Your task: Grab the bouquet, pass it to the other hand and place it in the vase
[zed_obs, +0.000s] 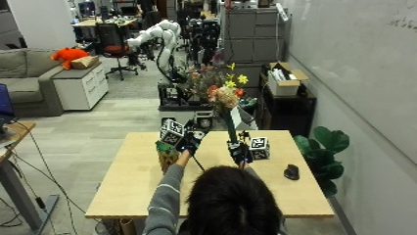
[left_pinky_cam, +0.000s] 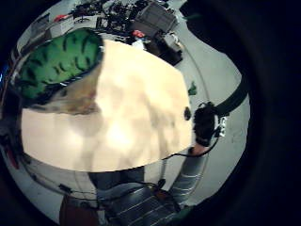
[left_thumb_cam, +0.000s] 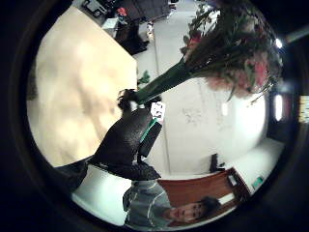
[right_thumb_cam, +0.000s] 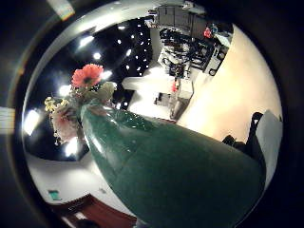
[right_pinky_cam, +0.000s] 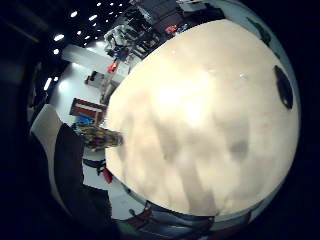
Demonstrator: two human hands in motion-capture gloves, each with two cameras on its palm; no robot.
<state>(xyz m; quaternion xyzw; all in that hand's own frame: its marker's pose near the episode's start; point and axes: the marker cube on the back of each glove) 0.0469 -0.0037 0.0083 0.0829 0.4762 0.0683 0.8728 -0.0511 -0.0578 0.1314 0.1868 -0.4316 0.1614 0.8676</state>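
Office space around us, desks and chairs further back, and we're sitting at a light wooden table with a whiteboard wall on our right. Our right hand is up over the middle of the table with its fingers wrapped round the green stems of the bouquet, holding it upright so the blooms (pink, yellow, some red) stand well above the table. In the right thumb side palm view the wrapped green stem bundle fills most of the picture, so it sits right against that palm, with an orange-red flower at the far end.

Our left hand is raised just beside it, to the left, apart from the stems. From the outside view we honestly can't tell how its fingers are set, and we can't see it holding anything. The left thumb side palm view shows a gloved hand gripping the stems, bouquet fanning out beyond it.

Under the left hand stands the vase, green at the rim and woven-looking lower down. The left little finger side palm view looks at its green mouth from close by. Off on the right side of the table lies a dark computer mouse.
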